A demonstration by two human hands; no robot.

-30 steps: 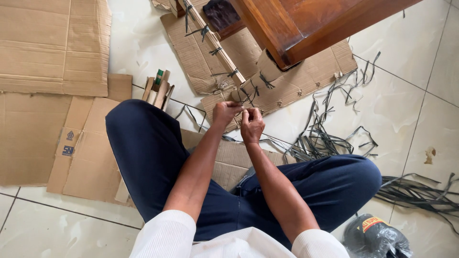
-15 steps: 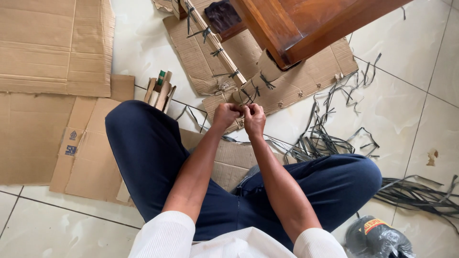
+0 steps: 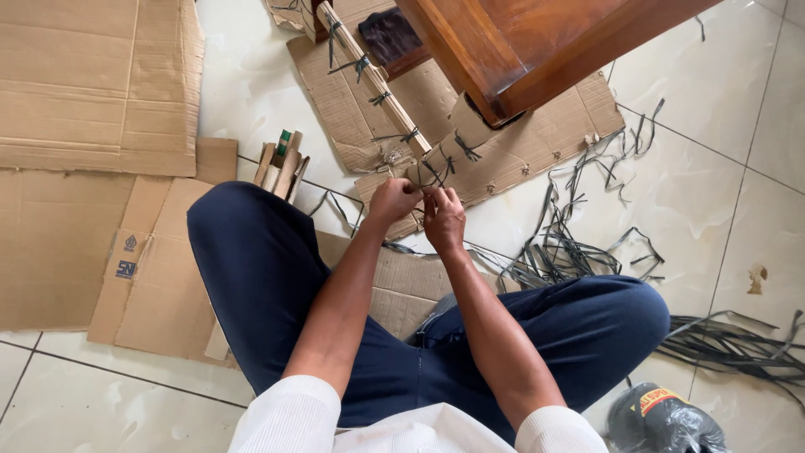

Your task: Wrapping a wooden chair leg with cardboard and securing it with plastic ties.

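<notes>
Both hands, left hand [image 3: 392, 200] and right hand [image 3: 443, 216], pinch a dark strap [image 3: 432, 172] on the cardboard-wrapped rail [image 3: 377, 84].

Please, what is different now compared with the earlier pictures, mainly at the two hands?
Little changed. The left hand and right hand moved slightly closer together, working the dark plastic strap at the end of the cardboard-wrapped furniture leg. The flat brown cardboard sheets and loose strap offcuts stayed put.
</notes>
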